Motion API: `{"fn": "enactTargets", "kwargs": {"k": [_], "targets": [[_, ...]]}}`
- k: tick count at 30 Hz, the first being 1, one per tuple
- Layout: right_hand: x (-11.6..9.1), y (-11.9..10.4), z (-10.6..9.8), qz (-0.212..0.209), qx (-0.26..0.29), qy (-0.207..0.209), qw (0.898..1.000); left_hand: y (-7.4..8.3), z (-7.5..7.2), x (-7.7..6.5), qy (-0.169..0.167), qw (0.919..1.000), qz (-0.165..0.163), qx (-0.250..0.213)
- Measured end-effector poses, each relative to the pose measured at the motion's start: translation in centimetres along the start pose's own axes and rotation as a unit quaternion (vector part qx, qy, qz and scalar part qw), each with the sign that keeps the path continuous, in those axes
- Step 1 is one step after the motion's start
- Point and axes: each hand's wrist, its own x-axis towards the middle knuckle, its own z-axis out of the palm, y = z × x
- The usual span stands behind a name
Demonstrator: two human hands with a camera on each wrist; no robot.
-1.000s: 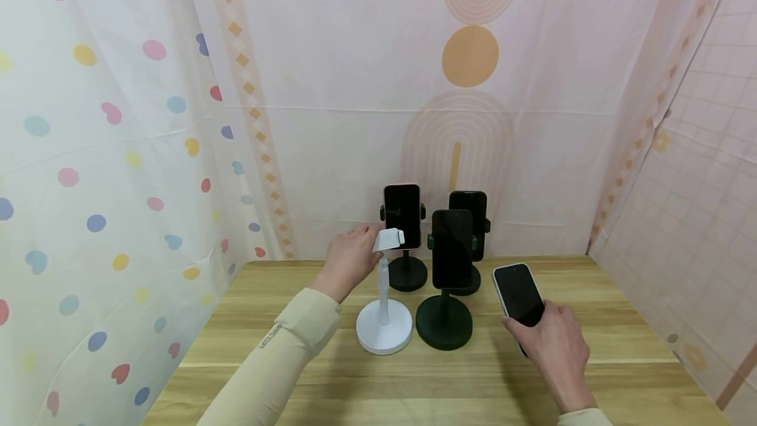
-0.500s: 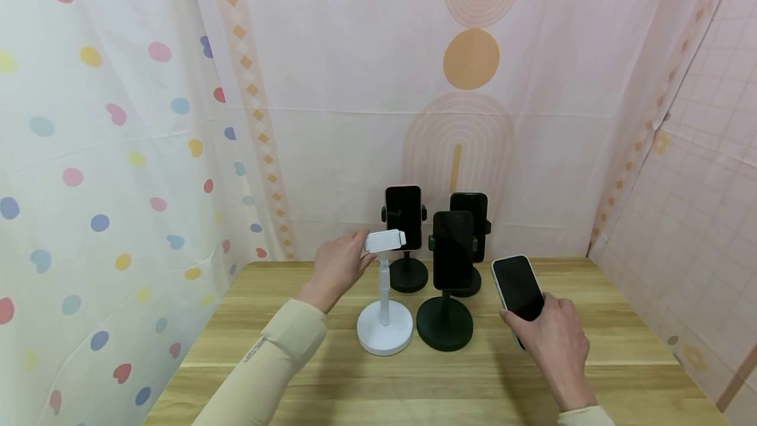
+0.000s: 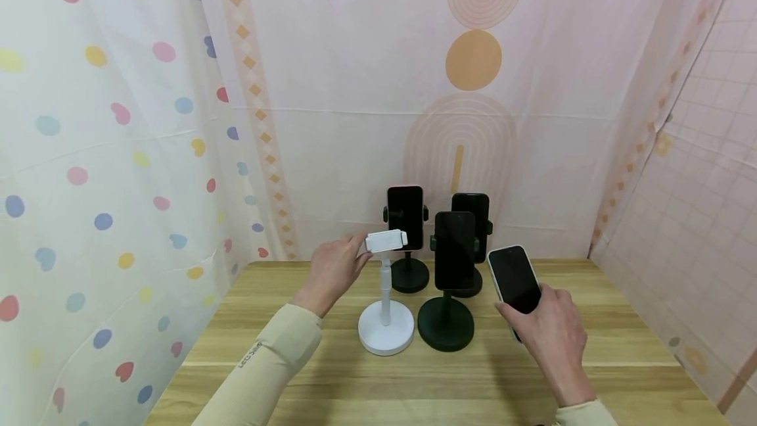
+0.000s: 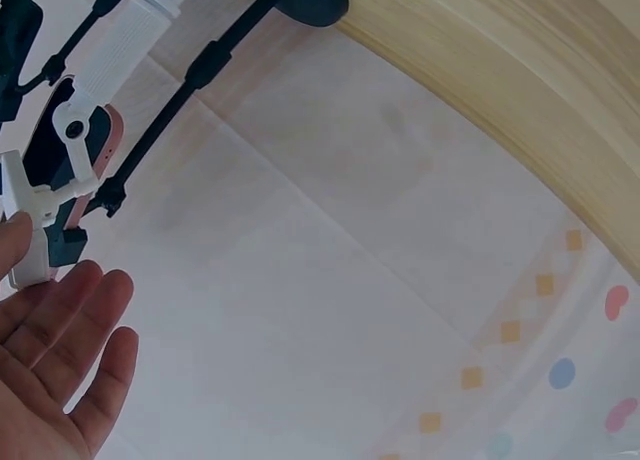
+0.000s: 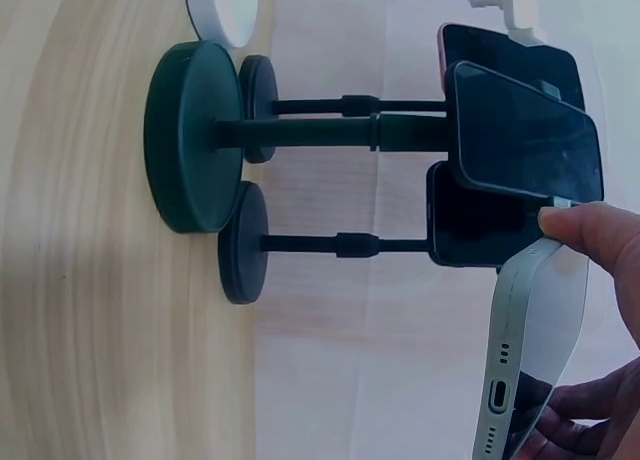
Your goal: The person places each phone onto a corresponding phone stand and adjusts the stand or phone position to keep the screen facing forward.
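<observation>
My left hand (image 3: pixel 332 273) pinches the left end of the white clamp (image 3: pixel 386 240) on top of a white phone stand (image 3: pixel 386 327). In the left wrist view the thumb lies against that clamp (image 4: pixel 32 265), and the other fingers (image 4: pixel 105 380) are spread below it. My right hand (image 3: pixel 556 334) grips a smartphone (image 3: pixel 513 275) with a dark screen and a pale edge, held tilted above the table. From the right wrist view, its charging port end (image 5: pixel 497 390) faces the camera, with the thumb along one edge. Nothing sits in the white clamp.
A dark green stand (image 3: pixel 446 324) holding a phone (image 3: pixel 455 252) is right of the white one. Behind are two black stands, the left with a pink-edged phone (image 3: pixel 405 215), the right with a black phone (image 3: pixel 481 215). Patterned curtains (image 3: pixel 331 150) border the wooden table (image 3: pixel 260 373).
My left hand has shifted slightly left, and the white clamp has turned to lie more level. The smartphone in my right hand has risen a little and moved left.
</observation>
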Motion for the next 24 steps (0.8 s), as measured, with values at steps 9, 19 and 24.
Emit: {"fn": "enactTargets", "kwargs": {"k": [9, 19, 24], "targets": [[0.0, -1.1, -0.2, -0.022, 0.012, 0.007, 1.000, -0.2, 0.1, -0.2, 0.037, 0.9990, 0.026, 0.003], [-0.2, -3.2, -0.3, -0.044, 0.032, -0.001, 0.998, -0.2, 0.0, -0.3, 0.029, 0.9994, 0.019, 0.003], [-0.4, -4.0, -0.1, -0.053, 0.037, -0.005, 0.998, -0.2, 0.1, -0.3, 0.032, 0.9993, 0.020, 0.006]]}}
